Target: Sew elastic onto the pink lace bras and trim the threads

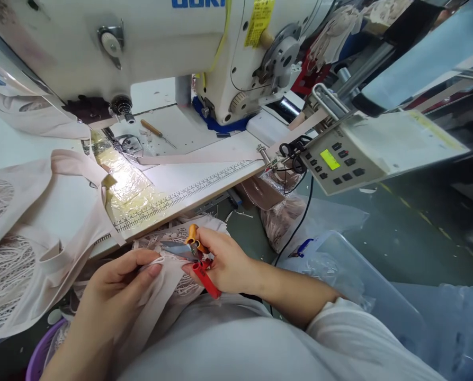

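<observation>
In front of my body, my left hand [127,286] pinches the edge of a pale pink lace garment [159,293] between thumb and fingers. My right hand [224,259] is wrapped round a pair of scissors [194,251] with one orange and one red handle. Their blades are parted and point left, right at the fabric edge beside my left fingertips. Whether the blades touch the cloth I cannot tell. Part of the garment hangs over my lap and drops below the table edge. More pale pink lace pieces [33,254] lie on the table at the left.
A white sewing machine [172,53] stands on the table, with a small wooden-handled tool [159,132] behind its needle area. A pink strip runs from a feeder with a control panel [339,164]. A clear plastic bin [363,286] is at the right, a purple basket [41,354] at lower left.
</observation>
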Tool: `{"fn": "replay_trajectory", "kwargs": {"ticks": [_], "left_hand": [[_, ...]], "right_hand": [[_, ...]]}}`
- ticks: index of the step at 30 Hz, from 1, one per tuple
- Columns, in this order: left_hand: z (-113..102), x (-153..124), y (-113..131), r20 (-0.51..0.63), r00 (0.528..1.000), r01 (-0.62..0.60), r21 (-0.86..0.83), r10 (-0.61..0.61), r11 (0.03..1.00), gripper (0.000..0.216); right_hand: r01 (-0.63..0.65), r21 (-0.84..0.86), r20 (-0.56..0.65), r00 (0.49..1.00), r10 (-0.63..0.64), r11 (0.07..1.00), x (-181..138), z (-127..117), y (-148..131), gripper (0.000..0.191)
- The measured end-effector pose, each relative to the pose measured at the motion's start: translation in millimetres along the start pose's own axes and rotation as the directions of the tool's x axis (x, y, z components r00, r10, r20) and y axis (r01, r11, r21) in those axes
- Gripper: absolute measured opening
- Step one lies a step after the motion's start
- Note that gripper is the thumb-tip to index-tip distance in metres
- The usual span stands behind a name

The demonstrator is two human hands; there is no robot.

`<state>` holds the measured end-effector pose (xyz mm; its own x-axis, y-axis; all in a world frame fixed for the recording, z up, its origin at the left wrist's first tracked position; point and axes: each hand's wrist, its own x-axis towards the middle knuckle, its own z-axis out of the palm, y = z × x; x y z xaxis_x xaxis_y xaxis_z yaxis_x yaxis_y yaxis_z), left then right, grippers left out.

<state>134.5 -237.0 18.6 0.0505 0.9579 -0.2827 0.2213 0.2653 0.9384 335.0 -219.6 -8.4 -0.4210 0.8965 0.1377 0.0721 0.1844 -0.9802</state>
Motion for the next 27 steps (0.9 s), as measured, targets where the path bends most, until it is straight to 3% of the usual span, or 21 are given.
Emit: {"fn": "replay_trajectory", "kwargs": {"ticks": [3, 5, 7, 9, 12, 14, 19, 27], "left_hand": [[-4.2, -3.2, 1.8, 0.006, 0.982, -0.186, 0.162, 0.188, 0.969, 0.008], [-3.3, -6.2, 4.9, 0.017, 0.971, -0.237, 0.202, 0.238, 0.95, 0.009], [0.9, -9.9, 10.2, -0.019, 0.984, -0.172, 0.173, 0.178, 0.97, 0.007], [7.0, -13.7, 17.0, -0.066, 0.997, -0.038, 0.09, 0.044, 0.995, 0.013], [14.7, -16.9, 25.4, -0.094, 0.983, 0.155, -0.058, -0.16, 0.986, 0.022], [17.4, -16.2, 27.6, -0.091, 0.969, 0.219, -0.119, -0.231, 0.968, 0.023], [19.6, -10.0, 25.5, -0.121, 0.958, 0.24, -0.15, -0.259, 0.959, 0.022], [17.6, -7.2, 24.3, -0.103, 0.961, 0.243, -0.125, -0.256, 0.962, 0.024]], "right_hand": [[-0.014, -0.001, 0.001, 1.0, 0.014, 1.0, -0.9, 2.1, -1.9, 0.021], [-0.001, -0.02, 0.004, 1.0, 0.001, 1.0, -1.1, 1.3, -2.9, 0.022], [0.022, -0.036, 0.037, 0.999, -0.02, 0.999, -0.3, -3.5, -3.6, 0.026], [0.041, -0.065, 0.13, 0.991, -0.032, 0.997, 1.4, -12.8, -3.4, 0.036], [0.062, -0.15, 0.334, 0.942, -0.008, 0.987, 2.5, -30.7, -1.6, 0.045], [0.056, -0.22, 0.433, 0.9, 0.046, 0.974, 1.0, -40.6, -0.2, 0.042], [0.028, -0.384, 0.511, 0.839, 0.187, 0.923, -6.3, -46.8, -0.5, 0.034], [0.022, -0.586, 0.495, 0.801, 0.337, 0.81, -4.4, -40.9, -10.2, 0.031]]}}
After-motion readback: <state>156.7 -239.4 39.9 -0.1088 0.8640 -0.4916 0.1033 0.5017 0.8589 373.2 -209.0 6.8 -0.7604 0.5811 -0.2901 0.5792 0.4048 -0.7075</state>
